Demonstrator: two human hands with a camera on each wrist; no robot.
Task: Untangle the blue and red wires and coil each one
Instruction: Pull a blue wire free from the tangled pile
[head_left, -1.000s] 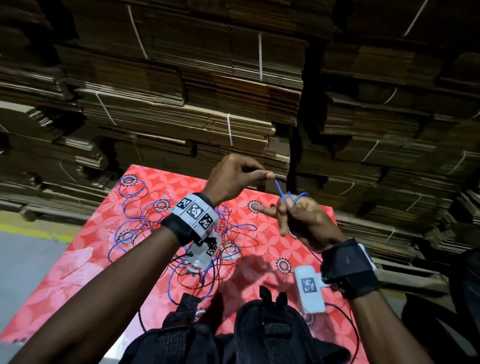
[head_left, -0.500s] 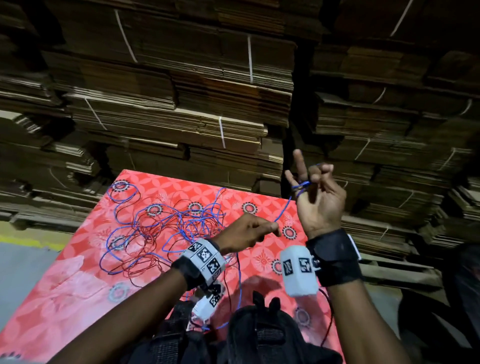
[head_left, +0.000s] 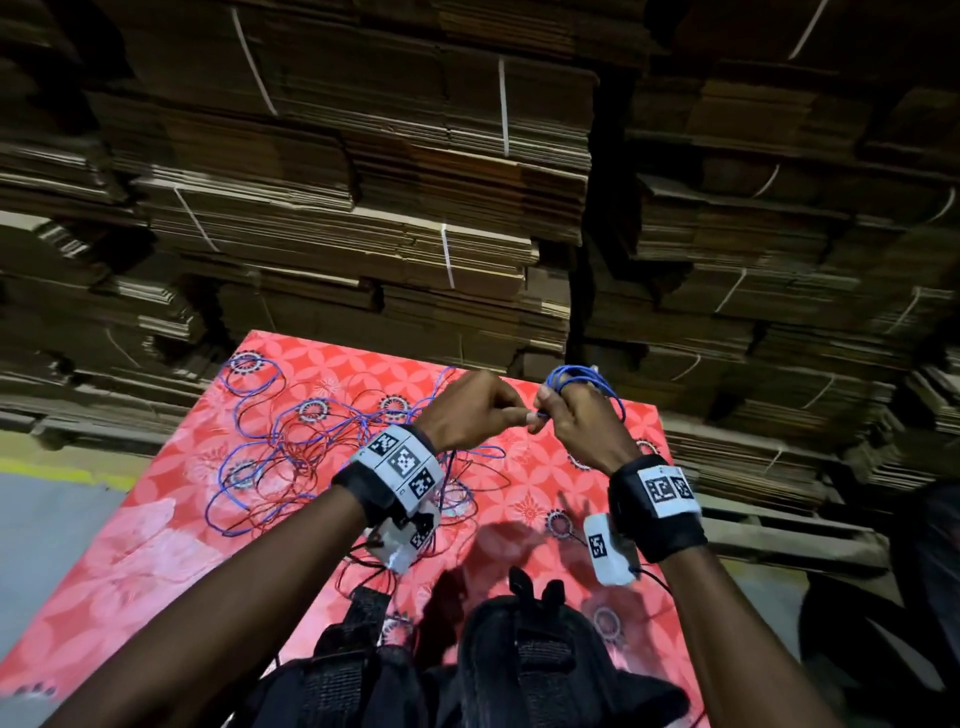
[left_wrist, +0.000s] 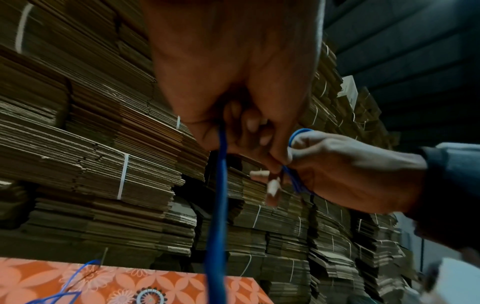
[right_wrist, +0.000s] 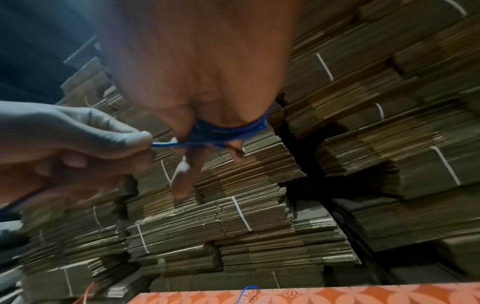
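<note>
Both hands are raised above a desk (head_left: 171, 530) covered by a red floral cloth; the blue wire (head_left: 586, 375) is seen looped in several turns around the extended fingers of the right hand (head_left: 576, 431), the small coil standing at the fingertips; the right grip is curled around those turns, with two fingers (right_wrist: 185, 174) pointing outward through the loop in the right wrist view. The left hand (head_left: 470, 413) is held just beside the right, fingertips nearly touching; its grip is pressed together on the blue wire, a short taut stretch being pinched between thumb and forefinger (right_wrist: 135, 136) and led to the coil. From the underside of the left fist a length of blue wire (left_wrist: 218, 205) is shown hanging straight down toward the desk. The remainder of the blue wire lies spread over the left and middle of the cloth, still mixed with the red wire (head_left: 301, 457) in a loose tangle of overlapping loops; no part of the red wire is lifted. White tagged trackers are strapped to both wrists (head_left: 402, 465); a black bag (head_left: 519, 660) sits at the near edge. Strapped bundles of flattened cardboard (head_left: 363, 208) are stacked high behind the desk.
</note>
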